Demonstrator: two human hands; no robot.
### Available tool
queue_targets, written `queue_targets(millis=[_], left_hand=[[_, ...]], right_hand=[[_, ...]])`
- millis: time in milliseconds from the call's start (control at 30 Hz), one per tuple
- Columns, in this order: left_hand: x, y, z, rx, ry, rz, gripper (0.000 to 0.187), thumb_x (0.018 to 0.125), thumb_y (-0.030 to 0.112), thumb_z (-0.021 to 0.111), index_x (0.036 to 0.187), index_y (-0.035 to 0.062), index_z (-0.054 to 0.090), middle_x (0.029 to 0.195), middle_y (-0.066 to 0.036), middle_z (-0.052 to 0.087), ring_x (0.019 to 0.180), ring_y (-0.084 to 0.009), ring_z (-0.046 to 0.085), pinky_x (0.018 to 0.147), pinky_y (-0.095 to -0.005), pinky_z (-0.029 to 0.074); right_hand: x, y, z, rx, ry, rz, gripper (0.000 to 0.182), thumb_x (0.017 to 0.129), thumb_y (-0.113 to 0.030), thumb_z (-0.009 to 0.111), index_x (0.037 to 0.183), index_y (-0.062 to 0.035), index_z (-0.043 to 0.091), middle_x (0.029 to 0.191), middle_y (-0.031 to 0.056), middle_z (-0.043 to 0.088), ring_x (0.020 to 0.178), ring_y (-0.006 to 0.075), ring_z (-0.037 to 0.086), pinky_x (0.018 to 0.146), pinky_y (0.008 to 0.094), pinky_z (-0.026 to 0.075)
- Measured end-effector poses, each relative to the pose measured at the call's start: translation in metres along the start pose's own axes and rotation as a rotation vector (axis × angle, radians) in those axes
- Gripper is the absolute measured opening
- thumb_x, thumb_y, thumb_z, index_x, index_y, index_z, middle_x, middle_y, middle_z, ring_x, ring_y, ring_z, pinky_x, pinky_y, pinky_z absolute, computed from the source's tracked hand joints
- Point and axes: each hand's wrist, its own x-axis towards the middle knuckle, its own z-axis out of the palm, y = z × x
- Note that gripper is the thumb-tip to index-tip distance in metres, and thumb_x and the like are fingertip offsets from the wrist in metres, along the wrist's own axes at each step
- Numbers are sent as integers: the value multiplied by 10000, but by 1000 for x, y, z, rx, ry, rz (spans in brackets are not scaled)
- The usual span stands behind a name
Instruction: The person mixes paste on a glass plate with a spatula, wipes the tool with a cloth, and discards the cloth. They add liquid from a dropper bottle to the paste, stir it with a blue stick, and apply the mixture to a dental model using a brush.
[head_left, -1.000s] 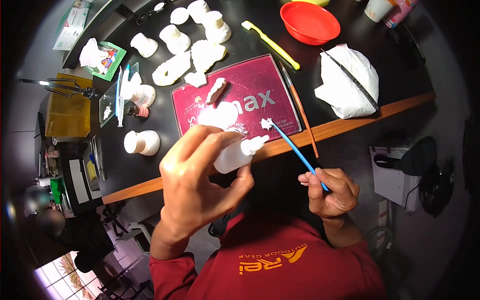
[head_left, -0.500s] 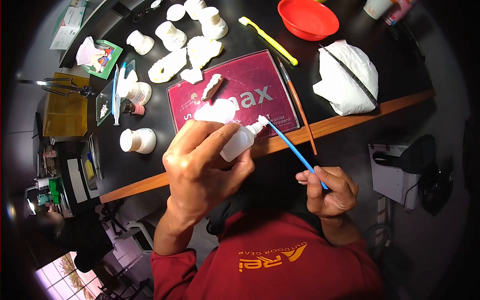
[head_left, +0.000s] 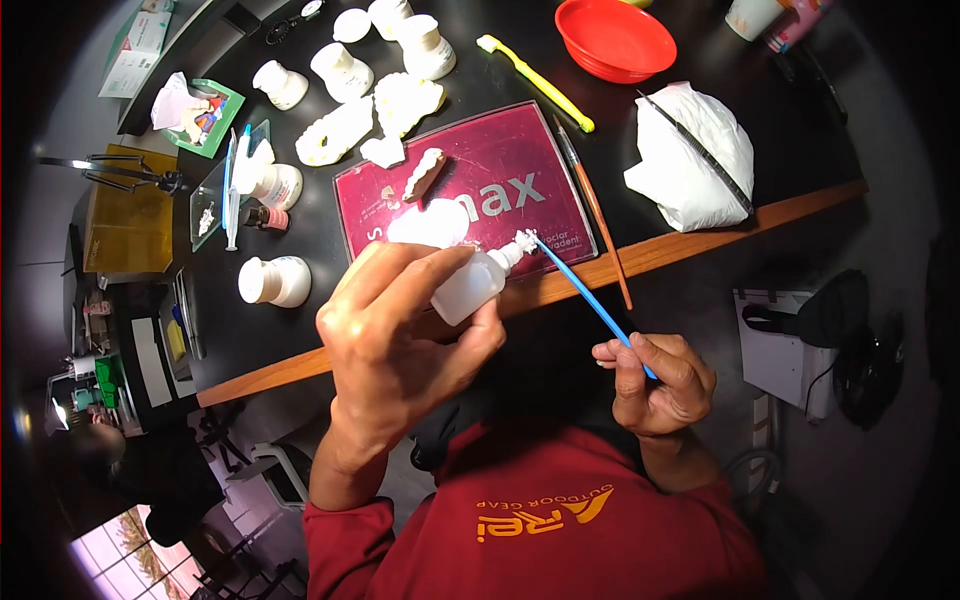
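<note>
My left hand (head_left: pixel 385 335) is closed round a small translucent white squeeze bottle (head_left: pixel 468 288), tilted with its nozzle up and to the right. Crumbly white lumps (head_left: pixel 525 241) cling about the nozzle tip. Between thumb and fingers, my right hand (head_left: pixel 662 385) pinches a thin blue stick (head_left: pixel 592 300), its far tip right at the lumps. Beneath the bottle lies a maroon mat (head_left: pixel 500 150) with large pale lettering. On it sits a small whitish dental piece (head_left: pixel 425 175), beside a brightly lit white round thing (head_left: pixel 430 222) partly behind my left hand.
Several white jars (head_left: pixel 275 282) and white plaster casts (head_left: pixel 335 132) stand at the left and back. A yellow toothbrush (head_left: pixel 540 85), a red bowl (head_left: pixel 615 40) and a brown-handled brush (head_left: pixel 597 220) lie further right. A dark slim tool (head_left: pixel 697 145) rests on a crumpled white bundle (head_left: pixel 690 195). The wooden table edge (head_left: pixel 560 286) runs below.
The bottle and my left hand have shifted slightly left and down. The nozzle lumps look rougher and more broken up. My right hand has barely moved.
</note>
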Motion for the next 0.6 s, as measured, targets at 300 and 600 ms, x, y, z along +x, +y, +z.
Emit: queue_targets(millis=[300, 600], left_hand=[[-18, -7, -6, -19, 55, -78, 360, 648, 71, 844, 993, -1, 772, 868, -129, 743, 759, -264, 717, 695, -345, 570], [-23, -12, -3, -65, 67, -88, 353, 646, 72, 844, 985, 8, 771, 863, -127, 740, 744, -270, 703, 687, -350, 559]], right_hand=[[-4, -4, 1, -44, -37, -34, 276, 904, 66, 746, 1168, -1, 703, 899, 122, 744, 772, 219, 789, 667, 287, 677], [-7, -8, 5, -58, -60, -24, 306, 886, 84, 748, 1176, -7, 704, 915, 116, 749, 779, 215, 790, 667, 284, 671]])
